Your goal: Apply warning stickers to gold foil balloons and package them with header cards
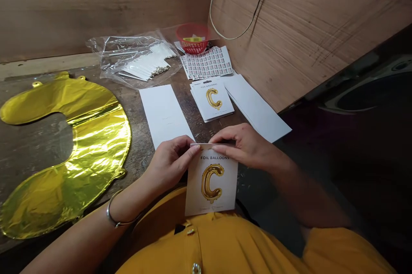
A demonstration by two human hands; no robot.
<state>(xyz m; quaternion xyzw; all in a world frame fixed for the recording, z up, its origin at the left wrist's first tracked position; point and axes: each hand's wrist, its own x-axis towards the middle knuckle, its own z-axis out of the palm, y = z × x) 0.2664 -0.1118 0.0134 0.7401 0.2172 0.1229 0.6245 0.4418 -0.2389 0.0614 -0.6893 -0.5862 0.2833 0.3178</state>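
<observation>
Both my hands pinch the top edge of a white foil balloon card (211, 188) printed with a golden letter C, held upright just in front of my body. My left hand (170, 158) grips its upper left corner between thumb and fingers. At the upper right, my right hand (244, 145) has its thumb on the front and its fingers behind. Beyond the hands lies a small stack of matching C cards (214, 101). A long white card (165, 115) rests on the table left of that stack.
A gold foil C balloon (99, 132) lies flat at left. Behind are a clear plastic bag (109, 57) with white sticks, printed sticker sheets (209, 63) and a red basket (193, 36). More long white cards (260, 109) lie at right beside a wooden panel (309, 21); a cable (222, 34) hangs there.
</observation>
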